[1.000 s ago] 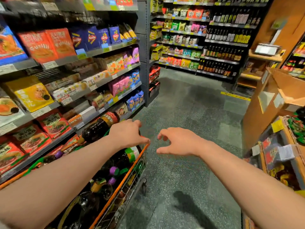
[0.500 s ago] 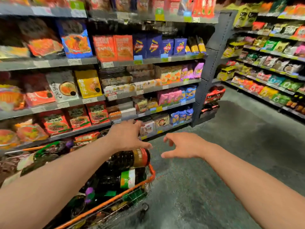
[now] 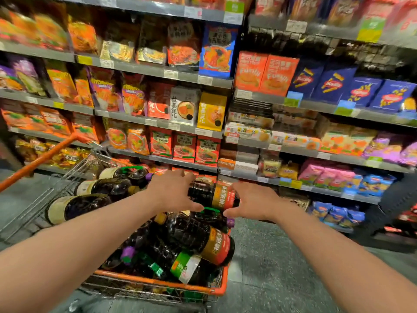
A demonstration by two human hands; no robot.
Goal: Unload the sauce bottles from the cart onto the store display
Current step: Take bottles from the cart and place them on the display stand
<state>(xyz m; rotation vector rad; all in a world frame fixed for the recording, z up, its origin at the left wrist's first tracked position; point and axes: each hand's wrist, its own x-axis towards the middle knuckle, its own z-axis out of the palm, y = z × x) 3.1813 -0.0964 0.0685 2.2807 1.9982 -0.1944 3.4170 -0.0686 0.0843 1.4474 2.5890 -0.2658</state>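
Observation:
An orange-rimmed wire cart (image 3: 158, 282) holds several dark sauce bottles lying on their sides. The topmost sauce bottle (image 3: 222, 196) has an orange-red label and lies across the pile. My left hand (image 3: 173, 192) wraps over its dark body, fingers above and thumb below. My right hand (image 3: 252, 202) cups its labelled end, fingers curved over the top and thumb under it. Another orange-labelled bottle (image 3: 203, 240) lies just below. Cream-labelled bottles (image 3: 94, 187) lie at the cart's far left.
Grey store shelves (image 3: 158, 123) packed with noodle and pasta packets stand right behind the cart. The cart's orange handle (image 3: 40, 160) sticks out at the left. Grey speckled floor (image 3: 282, 267) lies to the right of the cart.
The view has swung left onto the shelves and cart. Both hands moved from hovering apart in the air down onto the topmost orange-labelled bottle.

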